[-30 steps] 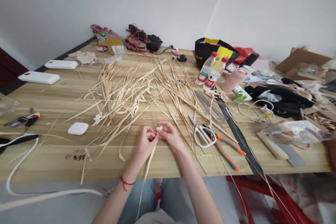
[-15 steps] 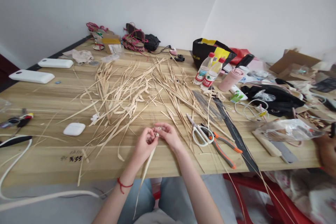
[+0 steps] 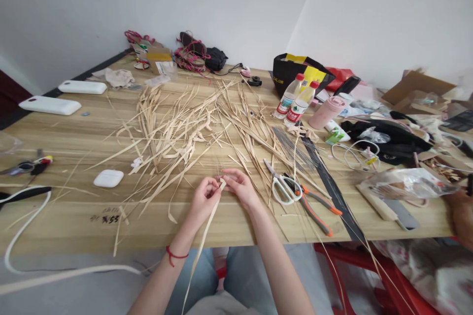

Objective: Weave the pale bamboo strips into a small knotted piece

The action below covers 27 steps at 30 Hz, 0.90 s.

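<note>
A pale, flat plant-fibre strip (image 3: 204,236) runs from between my fingertips down past the table's front edge. My left hand (image 3: 206,196) is closed on it near its upper end, thumb and fingers pinched. My right hand (image 3: 238,188) meets it there, its fingertips also pinched at the strip's end. Thin wire-like strands stick up just beyond the fingertips, too fine to make out clearly. Beyond both hands lies a loose spread of similar dry strips (image 3: 173,130), with a twisted, braided piece (image 3: 195,135) among them.
White-handled scissors (image 3: 286,189) and orange-grey pliers (image 3: 314,214) lie right of my hands. Two bottles (image 3: 297,106), a pink cup (image 3: 327,112) and a black-yellow bag (image 3: 283,74) stand further back. A white earphone case (image 3: 108,178) lies left. Another person's hand (image 3: 460,216) shows at the right edge.
The strip's upper end now shows more plainly between my fingertips, and its tail hangs a little further left. My hands stay together in nearly the same place; the view has shifted slightly.
</note>
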{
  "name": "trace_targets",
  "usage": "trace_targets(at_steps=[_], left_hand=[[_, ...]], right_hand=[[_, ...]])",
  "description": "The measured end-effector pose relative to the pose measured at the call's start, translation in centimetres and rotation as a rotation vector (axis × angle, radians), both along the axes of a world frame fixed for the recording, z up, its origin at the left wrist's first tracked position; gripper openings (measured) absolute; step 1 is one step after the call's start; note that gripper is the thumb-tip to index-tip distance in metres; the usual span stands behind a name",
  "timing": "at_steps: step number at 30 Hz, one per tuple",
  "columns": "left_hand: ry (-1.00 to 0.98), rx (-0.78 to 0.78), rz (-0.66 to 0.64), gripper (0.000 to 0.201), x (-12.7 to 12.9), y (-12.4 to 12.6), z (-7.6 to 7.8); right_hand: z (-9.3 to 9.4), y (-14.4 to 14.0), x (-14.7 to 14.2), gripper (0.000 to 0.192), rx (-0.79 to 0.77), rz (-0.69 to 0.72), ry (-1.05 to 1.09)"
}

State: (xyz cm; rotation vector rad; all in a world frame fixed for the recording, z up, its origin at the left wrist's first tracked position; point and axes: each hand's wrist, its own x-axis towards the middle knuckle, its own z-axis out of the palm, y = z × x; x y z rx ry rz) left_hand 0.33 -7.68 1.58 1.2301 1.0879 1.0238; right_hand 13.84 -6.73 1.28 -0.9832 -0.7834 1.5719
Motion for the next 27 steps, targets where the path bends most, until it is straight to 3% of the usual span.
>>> trace_targets(at_steps=[10,27], left_hand=[[-0.014,-0.039,0.014,0.02,0.08,-0.14,0.66],[-0.002,-0.03,-0.015,0.019,-0.03,0.06,0.08]], right_hand=[[0.26,0.0,0.05,0.035,0.039,-0.026,-0.071],[0.04,0.18,0.27,0.04,0.083,-0.016,-0.154]])
